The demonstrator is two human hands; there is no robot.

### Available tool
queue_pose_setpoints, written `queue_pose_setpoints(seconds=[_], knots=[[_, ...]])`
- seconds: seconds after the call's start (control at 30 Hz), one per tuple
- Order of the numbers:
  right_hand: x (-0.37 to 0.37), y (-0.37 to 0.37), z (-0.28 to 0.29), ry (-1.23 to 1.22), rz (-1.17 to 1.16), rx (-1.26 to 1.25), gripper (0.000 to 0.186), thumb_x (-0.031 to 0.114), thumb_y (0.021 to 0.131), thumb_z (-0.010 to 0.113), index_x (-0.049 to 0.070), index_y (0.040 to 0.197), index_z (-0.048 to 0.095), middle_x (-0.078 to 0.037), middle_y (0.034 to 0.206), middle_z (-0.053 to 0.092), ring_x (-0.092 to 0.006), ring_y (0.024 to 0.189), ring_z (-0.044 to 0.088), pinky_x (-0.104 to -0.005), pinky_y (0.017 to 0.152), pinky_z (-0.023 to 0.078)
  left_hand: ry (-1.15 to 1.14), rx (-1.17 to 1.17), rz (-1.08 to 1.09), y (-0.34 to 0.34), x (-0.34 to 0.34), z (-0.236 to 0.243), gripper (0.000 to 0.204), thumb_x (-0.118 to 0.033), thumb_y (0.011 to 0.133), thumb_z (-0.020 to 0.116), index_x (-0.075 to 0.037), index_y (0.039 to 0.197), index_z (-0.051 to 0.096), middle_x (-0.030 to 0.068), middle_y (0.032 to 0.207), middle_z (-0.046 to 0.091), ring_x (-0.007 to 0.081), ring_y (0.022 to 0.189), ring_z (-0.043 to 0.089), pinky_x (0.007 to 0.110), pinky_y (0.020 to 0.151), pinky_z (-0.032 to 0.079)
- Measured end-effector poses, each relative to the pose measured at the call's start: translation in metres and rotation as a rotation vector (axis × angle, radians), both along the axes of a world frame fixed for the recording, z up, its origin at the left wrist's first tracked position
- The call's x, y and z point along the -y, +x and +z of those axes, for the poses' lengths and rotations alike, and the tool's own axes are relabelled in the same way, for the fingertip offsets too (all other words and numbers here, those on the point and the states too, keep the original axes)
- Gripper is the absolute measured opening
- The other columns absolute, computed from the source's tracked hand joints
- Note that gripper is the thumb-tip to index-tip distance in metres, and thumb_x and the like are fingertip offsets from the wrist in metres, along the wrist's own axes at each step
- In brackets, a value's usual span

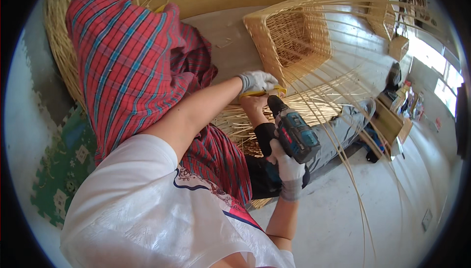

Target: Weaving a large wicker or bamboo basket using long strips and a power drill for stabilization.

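My right hand (288, 166), in a pale work glove, is wrapped round the grip of a blue and black cordless drill (297, 134). The drill's chuck points up and left toward the corner of a woven basket (255, 25). My left hand (257, 81), also gloved, is closed beside that corner. Whatever its fingers hold is too small or hidden to name. Just below it is a bare foot (253, 108) with a yellow sandal (280, 90) near the basket. The basket lies on its side, opening toward the right, with long loose canes (333, 135) trailing from it.
A bundle of cut canes (235, 125) lies under and beside the foot. Red plaid cloth (127, 57) covers the left side and my lap. Cardboard boxes (387, 120) and small items stand along the wall at right. More long cane (61, 27) is coiled at far left.
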State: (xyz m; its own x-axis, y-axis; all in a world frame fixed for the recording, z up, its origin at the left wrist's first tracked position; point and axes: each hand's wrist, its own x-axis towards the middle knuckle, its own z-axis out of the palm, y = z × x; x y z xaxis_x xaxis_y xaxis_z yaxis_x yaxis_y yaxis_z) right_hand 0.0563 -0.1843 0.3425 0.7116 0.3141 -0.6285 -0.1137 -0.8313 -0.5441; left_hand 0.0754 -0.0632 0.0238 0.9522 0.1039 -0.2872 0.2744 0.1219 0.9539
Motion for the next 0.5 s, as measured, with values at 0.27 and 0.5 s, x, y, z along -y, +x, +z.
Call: queue_pose_setpoints(seconds=[0.27,0.5], knots=[[0.007,0.007,-0.036,0.045,-0.022,0.011,0.021,0.015,0.088,0.073,0.001,0.104,0.069,-0.003,0.066,0.062,-0.0117,0.053,0.055,-0.0279,0.053,0.045,0.159,0.031,0.914,0.026,-0.113,-0.006,0.031,-0.026,0.090,0.074,-0.003,0.109,0.067,0.0149,0.095,0.073,0.0243,0.087,0.069,0.038,0.084,0.054],[0.000,0.018,-0.062,0.039,0.036,-0.029,0.015,0.017,0.088,0.073,0.003,0.089,0.067,-0.003,0.063,0.062,-0.0120,0.054,0.057,-0.0286,0.054,0.045,0.165,-0.314,0.338,0.017,-0.103,0.020,0.042,-0.035,0.081,0.082,-0.003,0.105,0.069,0.0139,0.099,0.074,0.0279,0.093,0.070,0.039,0.086,0.053]])
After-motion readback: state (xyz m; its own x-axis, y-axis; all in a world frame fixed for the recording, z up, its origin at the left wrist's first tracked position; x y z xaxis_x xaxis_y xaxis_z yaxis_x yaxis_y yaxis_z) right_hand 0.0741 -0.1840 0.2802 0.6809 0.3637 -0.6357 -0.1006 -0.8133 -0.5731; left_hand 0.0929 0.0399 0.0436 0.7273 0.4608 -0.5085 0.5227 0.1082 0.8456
